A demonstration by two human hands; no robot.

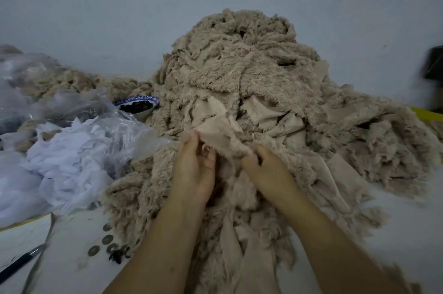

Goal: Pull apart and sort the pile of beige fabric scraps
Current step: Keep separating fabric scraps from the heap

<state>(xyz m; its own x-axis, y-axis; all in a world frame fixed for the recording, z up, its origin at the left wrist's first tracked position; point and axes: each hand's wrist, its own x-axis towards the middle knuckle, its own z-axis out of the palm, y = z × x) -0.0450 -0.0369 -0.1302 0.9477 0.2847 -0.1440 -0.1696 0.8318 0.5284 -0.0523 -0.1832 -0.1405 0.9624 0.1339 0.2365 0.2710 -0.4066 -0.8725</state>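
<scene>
Atop the beige pile (251,65), left grip (194,166) and right grip (266,169) both pinch one scrap (220,133).

Bowl (139,105) left of scrap pile (251,73)

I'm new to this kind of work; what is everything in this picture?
fabric scrap pile: one, beige, centre
held scrap: one, beige, before the pile
bowl: one, blue-and-white, left of pile, dark bits inside
plastic bag: one, clear, far left
thin white material: one heap, beside bag
round discs: several, dull metal, lower left
pen: one, dark, bottom-left corner
yellow object: one, right edge
dark object: one, blurred, right edge
table: one, white, underneath
left hand: one, bare, grips held scrap
right hand: one, bare, pinches held scrap
</scene>
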